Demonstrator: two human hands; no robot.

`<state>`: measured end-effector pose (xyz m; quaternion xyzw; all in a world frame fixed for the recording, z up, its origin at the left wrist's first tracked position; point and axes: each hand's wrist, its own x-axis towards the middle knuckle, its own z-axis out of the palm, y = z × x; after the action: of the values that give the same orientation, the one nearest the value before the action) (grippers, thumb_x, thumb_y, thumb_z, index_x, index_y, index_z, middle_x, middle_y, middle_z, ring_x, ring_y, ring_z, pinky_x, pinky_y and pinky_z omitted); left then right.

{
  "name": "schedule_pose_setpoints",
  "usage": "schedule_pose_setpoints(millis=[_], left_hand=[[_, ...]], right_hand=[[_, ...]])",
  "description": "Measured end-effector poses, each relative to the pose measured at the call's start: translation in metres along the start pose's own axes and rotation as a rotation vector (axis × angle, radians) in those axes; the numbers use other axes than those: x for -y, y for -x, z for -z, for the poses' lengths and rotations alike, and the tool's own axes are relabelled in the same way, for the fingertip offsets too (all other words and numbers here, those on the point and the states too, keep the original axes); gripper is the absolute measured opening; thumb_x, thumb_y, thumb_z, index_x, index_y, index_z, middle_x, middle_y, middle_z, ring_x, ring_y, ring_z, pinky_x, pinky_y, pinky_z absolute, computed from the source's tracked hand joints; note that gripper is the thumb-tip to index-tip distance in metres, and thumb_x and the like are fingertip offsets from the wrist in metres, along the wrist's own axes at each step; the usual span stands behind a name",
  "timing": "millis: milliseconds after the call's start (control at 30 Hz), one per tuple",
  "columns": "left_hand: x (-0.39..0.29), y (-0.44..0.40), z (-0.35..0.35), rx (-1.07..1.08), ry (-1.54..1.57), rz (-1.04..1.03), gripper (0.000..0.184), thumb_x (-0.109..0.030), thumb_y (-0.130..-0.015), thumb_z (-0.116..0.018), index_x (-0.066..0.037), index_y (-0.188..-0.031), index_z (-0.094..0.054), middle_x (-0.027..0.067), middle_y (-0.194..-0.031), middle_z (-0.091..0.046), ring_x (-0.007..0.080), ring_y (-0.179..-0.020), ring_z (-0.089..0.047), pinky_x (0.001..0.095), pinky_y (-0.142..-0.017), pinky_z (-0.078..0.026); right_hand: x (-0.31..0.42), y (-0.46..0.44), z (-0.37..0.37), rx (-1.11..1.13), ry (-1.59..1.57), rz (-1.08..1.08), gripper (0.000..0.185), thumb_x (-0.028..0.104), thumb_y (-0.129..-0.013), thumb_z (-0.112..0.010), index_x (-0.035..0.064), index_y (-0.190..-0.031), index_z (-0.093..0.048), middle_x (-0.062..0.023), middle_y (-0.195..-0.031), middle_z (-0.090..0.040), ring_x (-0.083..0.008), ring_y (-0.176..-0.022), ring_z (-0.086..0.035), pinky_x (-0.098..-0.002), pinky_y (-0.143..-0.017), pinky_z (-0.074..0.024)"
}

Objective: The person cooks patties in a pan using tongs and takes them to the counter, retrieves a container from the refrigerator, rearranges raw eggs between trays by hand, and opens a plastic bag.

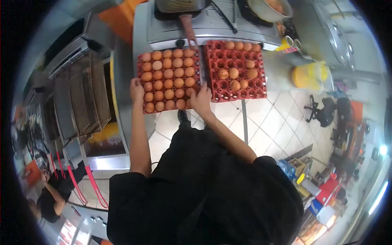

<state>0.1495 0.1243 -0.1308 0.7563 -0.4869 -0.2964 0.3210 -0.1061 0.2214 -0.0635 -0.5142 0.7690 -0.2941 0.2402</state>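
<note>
A red egg tray filled with brown eggs is in front of me, at the counter's near edge. My left hand grips its left side, fingers closed on the rim. At its front right corner, my right hand is closed around the edge, its fingertips close to the corner egg. To the right is a second red egg tray, only partly filled, with a row of eggs at the back and several others scattered in its cups.
Behind the trays is a stove with a square pan, its handle pointing toward me, and a pot. A yellow container stands right. Fryer baskets hang left. Another person is at lower left.
</note>
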Motion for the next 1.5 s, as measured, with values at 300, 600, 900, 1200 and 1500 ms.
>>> schedule_pose_setpoints(millis=[300,600,900,1200,1500], left_hand=[[-0.018,0.001,0.003,0.026,0.036,0.169,0.028,-0.024,-0.092,-0.041,-0.002,-0.104,-0.053,0.0158,-0.104,-0.057,0.0302,-0.097,-0.055,0.0383,-0.082,-0.042],[-0.035,0.007,0.011,0.049,-0.031,0.350,0.032,-0.026,-0.094,-0.039,-0.003,-0.114,-0.050,0.0147,-0.117,-0.052,0.0299,-0.106,-0.051,0.0380,-0.086,-0.041],[-0.038,0.010,0.016,0.049,-0.047,0.267,0.033,-0.025,-0.094,-0.039,-0.003,-0.115,-0.050,0.0162,-0.116,-0.053,0.0286,-0.107,-0.051,0.0367,-0.088,-0.040],[-0.034,0.011,0.019,0.060,-0.048,0.195,0.035,-0.027,-0.094,-0.039,-0.002,-0.116,-0.050,0.0155,-0.117,-0.053,0.0292,-0.108,-0.050,0.0368,-0.089,-0.040],[-0.025,0.008,0.011,0.068,-0.061,0.163,0.034,-0.028,-0.093,-0.039,-0.001,-0.111,-0.050,0.0175,-0.112,-0.054,0.0321,-0.105,-0.052,0.0380,-0.086,-0.040]], right_hand=[[-0.125,-0.092,0.209,-0.484,0.137,-0.241,0.024,0.014,-0.083,-0.049,-0.0019,-0.097,-0.060,-0.0208,-0.091,-0.059,-0.0337,-0.087,-0.056,-0.0378,-0.079,-0.0435],[-0.011,-0.024,0.167,0.401,-0.310,-0.037,0.025,0.019,-0.089,-0.048,-0.0009,-0.099,-0.058,-0.0151,-0.088,-0.063,-0.0225,-0.084,-0.062,-0.0317,-0.074,-0.0465],[-0.040,0.007,0.085,0.751,-0.128,-0.057,0.050,0.037,-0.088,-0.045,-0.0087,-0.109,-0.047,-0.0289,-0.101,-0.057,-0.0387,-0.101,-0.054,-0.0402,-0.087,-0.0416],[-0.034,0.027,0.026,0.320,-0.242,-0.030,0.060,0.041,-0.086,-0.048,-0.0113,-0.115,-0.038,-0.0386,-0.108,-0.047,-0.0483,-0.105,-0.047,-0.0477,-0.091,-0.0375],[-0.011,0.021,0.091,0.569,-0.017,-0.093,0.055,0.039,-0.089,-0.044,-0.0114,-0.110,-0.043,-0.0356,-0.102,-0.052,-0.0463,-0.098,-0.052,-0.0483,-0.085,-0.0405]])
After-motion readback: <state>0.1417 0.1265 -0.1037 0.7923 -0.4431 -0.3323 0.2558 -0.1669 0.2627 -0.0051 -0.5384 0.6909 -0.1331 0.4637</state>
